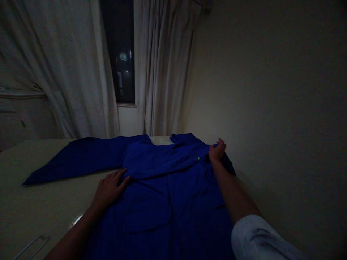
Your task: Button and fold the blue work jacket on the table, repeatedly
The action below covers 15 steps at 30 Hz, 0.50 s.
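Observation:
A blue long-sleeved top [189, 198] lies spread over the pale table, one sleeve stretched out to the left. One blue sleeve or fold crosses the upper chest, and a small green mark shows near its right end. My left hand [110, 187] rests flat on the cloth's left edge, fingers extended. At the upper right, by the shoulder, my right hand [217, 151] is closed on the edge of the cloth, thumb and fingers pinched together. The lower part of the garment runs out of view at the bottom.
The pale tabletop [16, 202] meets a plain wall [265, 108] on the right. A thin wire piece, perhaps a hanger [26, 248], lies at the lower left. Long curtains [165, 72] flank a dark window [121, 47] behind the table. The room is dim.

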Tool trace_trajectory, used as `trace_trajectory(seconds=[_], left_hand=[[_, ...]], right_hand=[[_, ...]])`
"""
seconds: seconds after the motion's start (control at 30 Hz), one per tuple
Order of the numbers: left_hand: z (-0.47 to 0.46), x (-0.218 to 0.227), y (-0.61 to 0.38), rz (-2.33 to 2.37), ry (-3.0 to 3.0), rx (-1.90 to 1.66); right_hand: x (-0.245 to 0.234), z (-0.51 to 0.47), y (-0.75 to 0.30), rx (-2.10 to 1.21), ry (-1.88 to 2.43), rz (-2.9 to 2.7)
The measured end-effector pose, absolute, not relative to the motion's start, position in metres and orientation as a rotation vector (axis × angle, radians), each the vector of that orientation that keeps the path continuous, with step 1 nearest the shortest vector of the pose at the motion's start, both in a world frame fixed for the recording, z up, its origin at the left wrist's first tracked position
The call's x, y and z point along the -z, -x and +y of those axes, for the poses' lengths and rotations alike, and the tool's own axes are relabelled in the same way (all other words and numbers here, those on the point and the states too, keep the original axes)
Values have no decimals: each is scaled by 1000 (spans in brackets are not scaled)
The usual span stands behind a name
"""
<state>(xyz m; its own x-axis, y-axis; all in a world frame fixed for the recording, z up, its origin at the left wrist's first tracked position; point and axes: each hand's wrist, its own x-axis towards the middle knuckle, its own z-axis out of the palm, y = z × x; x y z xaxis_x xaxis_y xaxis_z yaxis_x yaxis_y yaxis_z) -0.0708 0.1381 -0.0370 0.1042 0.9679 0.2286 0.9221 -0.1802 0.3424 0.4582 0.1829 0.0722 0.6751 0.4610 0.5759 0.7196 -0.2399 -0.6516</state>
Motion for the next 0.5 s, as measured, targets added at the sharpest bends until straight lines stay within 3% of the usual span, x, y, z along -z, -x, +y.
trace_trajectory(seconds=[0.17,0.23,0.5], left_hand=[[138,35,72,1924,-2199,-661],[138,36,73,1896,-2183,-692],[145,34,81,1804,-1875,-993]], right_hand=[[-31,179,-379,526,1156,-2515],[-4,165,-369,534,943,-2815],[44,128,-391,284,1329,-2224]])
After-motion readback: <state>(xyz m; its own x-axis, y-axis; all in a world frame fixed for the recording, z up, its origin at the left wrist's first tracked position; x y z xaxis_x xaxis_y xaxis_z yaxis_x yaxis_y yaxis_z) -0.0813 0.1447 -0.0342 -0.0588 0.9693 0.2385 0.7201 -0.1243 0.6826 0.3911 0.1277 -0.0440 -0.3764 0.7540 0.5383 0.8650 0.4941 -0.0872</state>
